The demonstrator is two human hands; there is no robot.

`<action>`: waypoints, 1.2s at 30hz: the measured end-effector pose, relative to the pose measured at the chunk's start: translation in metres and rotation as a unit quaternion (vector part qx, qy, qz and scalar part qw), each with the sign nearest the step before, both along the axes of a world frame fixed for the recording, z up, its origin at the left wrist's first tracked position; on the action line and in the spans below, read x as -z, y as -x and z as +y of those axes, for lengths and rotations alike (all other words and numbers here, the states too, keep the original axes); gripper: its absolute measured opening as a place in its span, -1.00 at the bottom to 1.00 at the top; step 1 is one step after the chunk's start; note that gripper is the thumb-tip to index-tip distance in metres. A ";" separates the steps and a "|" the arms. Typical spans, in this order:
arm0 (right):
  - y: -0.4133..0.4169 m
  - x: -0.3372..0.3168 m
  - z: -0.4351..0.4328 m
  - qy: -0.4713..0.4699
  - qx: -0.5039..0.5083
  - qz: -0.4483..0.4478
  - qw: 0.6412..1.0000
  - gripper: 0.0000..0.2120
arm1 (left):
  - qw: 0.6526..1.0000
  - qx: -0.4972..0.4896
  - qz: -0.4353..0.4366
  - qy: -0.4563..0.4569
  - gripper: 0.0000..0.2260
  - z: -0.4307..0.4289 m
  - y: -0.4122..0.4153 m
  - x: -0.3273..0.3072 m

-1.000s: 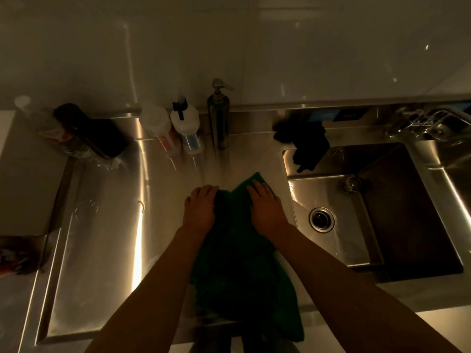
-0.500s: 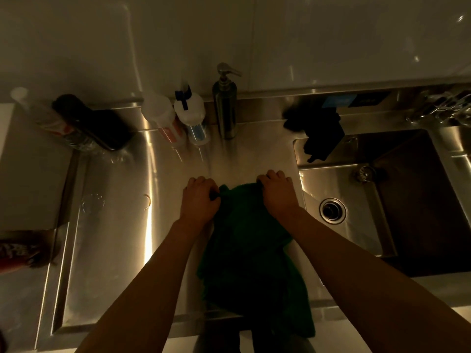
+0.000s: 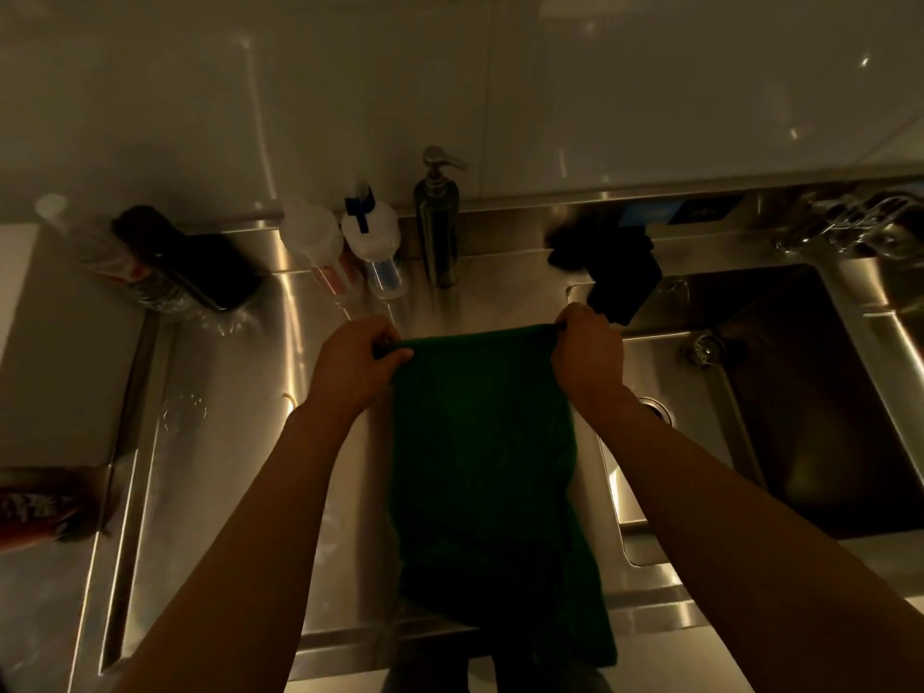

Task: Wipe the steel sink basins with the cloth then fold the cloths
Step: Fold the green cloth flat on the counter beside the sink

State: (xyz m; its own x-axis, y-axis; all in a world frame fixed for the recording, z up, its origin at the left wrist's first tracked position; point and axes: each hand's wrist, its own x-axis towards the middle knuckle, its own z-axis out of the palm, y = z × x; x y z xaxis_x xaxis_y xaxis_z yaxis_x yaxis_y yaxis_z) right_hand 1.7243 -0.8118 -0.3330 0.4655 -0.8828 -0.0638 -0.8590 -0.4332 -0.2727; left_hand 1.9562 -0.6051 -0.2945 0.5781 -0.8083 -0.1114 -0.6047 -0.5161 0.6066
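Left hand: my left hand (image 3: 357, 365) was curled tight, knuckles up, on the left end of the far edge of the green cloth (image 3: 480, 452).
Right hand: my right hand (image 3: 587, 360) gripped the right end of that same edge, fingers closed round the fabric.
Hands together: I held them apart, with the cloth's edge stretched straight between them.
Green cloth: it ran from my hands back toward me over the steel tabletop (image 3: 225, 442), and its near end drooped past the front lip. I could not tell whether the stretched edge touched the steel.
Sink: the steel sink basin (image 3: 800, 417) lay just right of the cloth, its drain (image 3: 655, 410) partly hidden by my right forearm.
Second cloth: a black cloth (image 3: 620, 277) was draped over the basin's far-left corner, just beyond my right hand.
Back row: a steel pump dispenser (image 3: 437, 217), a spray bottle (image 3: 372, 242) and a pale plastic bottle (image 3: 312, 237) stood by the wall.
Far left: a dark bottle (image 3: 185, 257) lay tilted near the back ledge.
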 end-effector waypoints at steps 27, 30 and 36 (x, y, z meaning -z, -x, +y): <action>0.146 0.037 0.210 -0.179 -0.249 -0.046 0.951 -0.74 | 0.986 0.164 0.019 -0.022 -0.88 0.170 0.165 0.043; 0.146 0.035 0.220 -0.180 -0.267 -0.028 0.946 -0.71 | 0.981 0.182 0.024 -0.055 -0.81 0.175 0.171 0.045; 0.144 0.025 0.230 -0.161 -0.291 -0.040 0.942 -0.75 | 0.956 0.261 0.004 -0.133 -0.65 0.184 0.180 0.053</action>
State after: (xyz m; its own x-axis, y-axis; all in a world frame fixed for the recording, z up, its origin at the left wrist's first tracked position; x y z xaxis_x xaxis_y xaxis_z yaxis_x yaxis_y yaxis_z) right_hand 1.5805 -0.5819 -0.3577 0.8797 -0.4168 -0.2287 -0.4721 -0.7086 -0.5244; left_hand 1.7764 -0.4207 -0.3474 0.1011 -0.9288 -0.3565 -0.8183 -0.2815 0.5012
